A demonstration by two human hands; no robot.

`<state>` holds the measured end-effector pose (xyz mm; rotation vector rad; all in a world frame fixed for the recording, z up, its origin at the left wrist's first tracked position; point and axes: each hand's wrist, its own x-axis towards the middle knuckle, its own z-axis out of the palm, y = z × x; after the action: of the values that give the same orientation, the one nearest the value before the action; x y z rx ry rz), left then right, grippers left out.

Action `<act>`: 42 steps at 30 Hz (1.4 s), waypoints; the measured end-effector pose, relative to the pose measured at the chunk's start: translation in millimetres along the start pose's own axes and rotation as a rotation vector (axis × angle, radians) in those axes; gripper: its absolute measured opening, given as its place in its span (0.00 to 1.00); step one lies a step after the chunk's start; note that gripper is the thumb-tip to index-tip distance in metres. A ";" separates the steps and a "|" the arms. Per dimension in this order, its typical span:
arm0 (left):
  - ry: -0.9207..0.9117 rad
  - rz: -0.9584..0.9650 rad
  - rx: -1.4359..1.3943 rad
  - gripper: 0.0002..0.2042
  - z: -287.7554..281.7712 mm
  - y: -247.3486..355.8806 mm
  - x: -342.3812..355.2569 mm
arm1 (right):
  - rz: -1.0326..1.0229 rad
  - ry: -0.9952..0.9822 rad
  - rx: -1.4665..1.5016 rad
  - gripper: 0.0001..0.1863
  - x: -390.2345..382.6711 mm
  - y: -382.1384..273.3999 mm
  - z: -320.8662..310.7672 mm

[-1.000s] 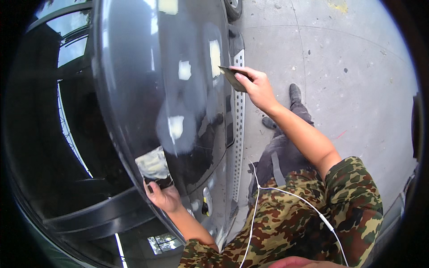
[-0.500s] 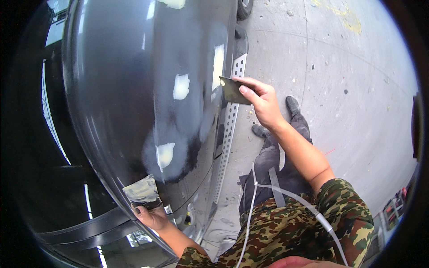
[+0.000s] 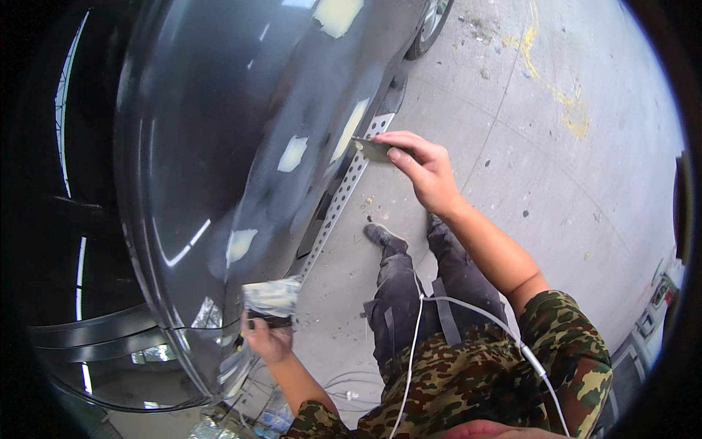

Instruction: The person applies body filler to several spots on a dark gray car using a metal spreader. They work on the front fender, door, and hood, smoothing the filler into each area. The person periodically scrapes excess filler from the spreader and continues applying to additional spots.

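Grips thin dark spreader point(image 3: 378, 152) in right hand point(image 3: 431, 167), just above center of frame. Pinches it between thumb and fingers, blade pointing left. Carries small dab of pale putty near blade's left tip. Keeps that tip right by lower end of narrow pale patch point(image 3: 349, 132) on dark car body point(image 3: 197, 139); cannot tell whether touching or just off it.

Holds putty-smeared palette point(image 3: 270, 297) in left hand point(image 3: 268, 342), lower left of center. Clasps it by dark lower edge, thumb across near face, other fingers mostly hidden. Shows streaky whitish putty over most of upper face.

More pale patches on same car body: top patch point(image 3: 338, 16) at upper edge of frame, middle patch point(image 3: 293, 154) left of spreader, lower patch point(image 3: 240, 246) just above palette. Dull grey around middle and lower ones, glossy dark farther left.

Along car's edge, silver perforated side step point(image 3: 344, 193), slanting from near spreader down toward palette. Wheel point(image 3: 430, 31) at top, right of center.

Stands on grey floor point(image 3: 541, 197), yellow stain point(image 3: 575, 117) at upper right. Wears camouflage shirt point(image 3: 468, 380), dark trousers point(image 3: 395, 293), white cord point(image 3: 479, 312) draped in front, lower center.
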<state>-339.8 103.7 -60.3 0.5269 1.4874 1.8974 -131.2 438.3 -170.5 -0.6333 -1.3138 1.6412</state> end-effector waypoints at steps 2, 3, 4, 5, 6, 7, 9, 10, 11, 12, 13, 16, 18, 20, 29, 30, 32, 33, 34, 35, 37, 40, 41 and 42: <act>0.045 -0.072 -0.110 0.24 7.3 -41.0 -8.8 | -0.446 -0.021 -0.484 0.13 19.5 9.9 -2.9; 0.137 -0.117 -0.103 0.23 10.0 -59.0 -11.0 | -0.563 -0.042 -0.610 0.13 29.8 15.6 -3.5; 0.112 -0.175 -0.105 0.24 13.0 -73.0 -13.3 | -0.721 -0.051 -0.719 0.13 39.8 21.3 -3.8; 0.169 -0.248 -0.093 0.24 14.8 -84.6 -14.2 | -0.841 -0.069 -0.833 0.13 49.3 26.7 -4.0; 0.141 -0.272 -0.089 0.24 17.3 -93.5 -16.6 | -0.963 -0.044 -0.906 0.13 58.0 31.5 -4.0; 0.088 -0.246 -0.122 0.24 18.9 -98.8 -17.1 | -1.071 0.008 -0.904 0.14 66.6 35.7 -4.1; 0.001 -0.229 -0.184 0.24 21.7 -106.4 -21.7 | -1.239 0.061 -0.946 0.14 82.0 44.7 -2.8; 0.034 -0.245 -0.180 0.24 22.3 -109.9 -24.2 | -1.267 0.085 -0.950 0.15 89.4 50.2 -1.0; 0.099 -0.299 -0.148 0.25 21.7 -113.6 -25.9 | -1.302 0.115 -0.933 0.14 96.6 56.8 1.9; 0.111 -0.309 -0.154 0.25 20.4 -118.3 -26.9 | -1.326 0.125 -0.931 0.14 103.6 64.4 5.9; 0.172 -0.345 -0.134 0.25 18.2 -124.3 -27.2 | -1.351 0.135 -0.928 0.14 109.9 72.9 10.6; 0.143 -0.348 -0.179 0.25 8.0 -145.1 -22.6 | -1.331 0.006 -0.915 0.15 122.2 97.2 24.6; 0.142 -0.358 -0.180 0.25 1.0 -157.0 -18.8 | -1.355 0.001 -0.873 0.15 122.8 106.6 29.1; 0.142 -0.377 -0.202 0.25 -3.9 -163.5 -16.7 | -1.309 -0.048 -0.906 0.16 118.8 108.6 28.9; 0.088 -0.432 -0.204 0.25 -1.7 -169.3 -22.4 | -1.284 -0.092 -1.006 0.15 110.5 93.3 24.0; 0.084 -0.430 -0.196 0.25 -1.5 -171.7 -22.7 | -1.255 -0.158 -0.999 0.14 111.8 93.4 24.7; 0.093 -0.428 -0.199 0.24 -1.4 -175.6 -24.3 | -1.331 -0.113 -0.938 0.14 113.9 94.1 25.5; 0.061 -0.401 -0.215 0.24 -1.7 -177.3 -24.7 | -1.318 -0.148 -0.987 0.14 114.4 94.6 25.6; 0.091 -0.435 -0.207 0.24 -2.0 -178.6 -25.6 | -1.338 -0.118 -0.941 0.14 114.7 95.3 25.5; 0.084 -0.442 -0.214 0.24 -2.5 -180.1 -25.8 | -1.327 -0.135 -0.959 0.14 114.7 96.1 25.4; 0.084 -0.457 -0.223 0.24 -2.9 -182.4 -26.5 | -1.344 -0.115 -0.937 0.15 114.4 98.6 25.3; 0.090 -0.471 -0.237 0.24 -1.3 -186.3 -26.3 | -1.432 0.037 -0.813 0.16 115.2 106.1 27.3; 0.083 -0.470 -0.246 0.24 0.0 -187.7 -26.4 | -1.390 -0.012 -0.861 0.16 116.3 109.8 28.8; 0.102 -0.472 -0.241 0.24 1.0 -189.3 -25.9 | -1.373 -0.037 -0.875 0.16 117.8 114.0 30.4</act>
<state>-273.6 111.4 -239.3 -0.0352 1.2800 1.7057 -247.6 525.5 -251.9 -0.0388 -1.8241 -0.0614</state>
